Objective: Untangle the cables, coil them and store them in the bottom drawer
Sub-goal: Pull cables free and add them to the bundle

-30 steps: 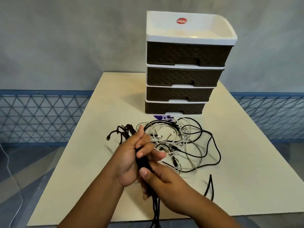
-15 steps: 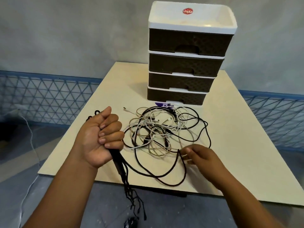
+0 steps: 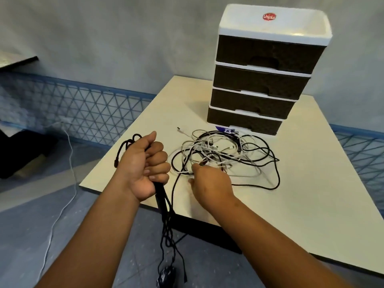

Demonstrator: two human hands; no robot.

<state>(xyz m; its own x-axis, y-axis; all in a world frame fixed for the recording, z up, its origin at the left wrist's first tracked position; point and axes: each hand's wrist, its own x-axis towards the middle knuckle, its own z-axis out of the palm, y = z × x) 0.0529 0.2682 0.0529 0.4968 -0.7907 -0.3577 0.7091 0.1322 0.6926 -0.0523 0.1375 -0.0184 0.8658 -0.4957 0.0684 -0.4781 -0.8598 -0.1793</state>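
A: Left hand (image 3: 143, 165) is at centre frame, clenched tight around a folded bundle of black cable (image 3: 162, 201). Loops poke out above the fist toward the upper left, and the loose ends dangle below the cream rectangular table (image 3: 311, 204) edge, down toward the grey floor (image 3: 27, 235).

B: And the right hand (image 3: 209, 181)?

A: Just right of the left one, reaching into the near side of the tangled heap of black and white cables (image 3: 224, 156). Its fingertips (image 3: 195, 167) are in among the strands, curled somewhat, but whether they actually pinch a cable cannot be told from here.

B: Where does the heap sit?

A: On the table, middle of the frame, directly in front of the brown and white plastic four-drawer unit (image 3: 264, 80) in the upper right. One black strand loops wide to the right of the pile.

B: The bottom drawer (image 3: 243, 123)?

A: Closed, like the three above it. A small purple tag (image 3: 225, 129) lies just at its front edge, touching the heap.

B: Anything off the table?

A: A thin white wire (image 3: 62, 194) trails across the floor at lower left, below the blue lattice fence (image 3: 83, 109).
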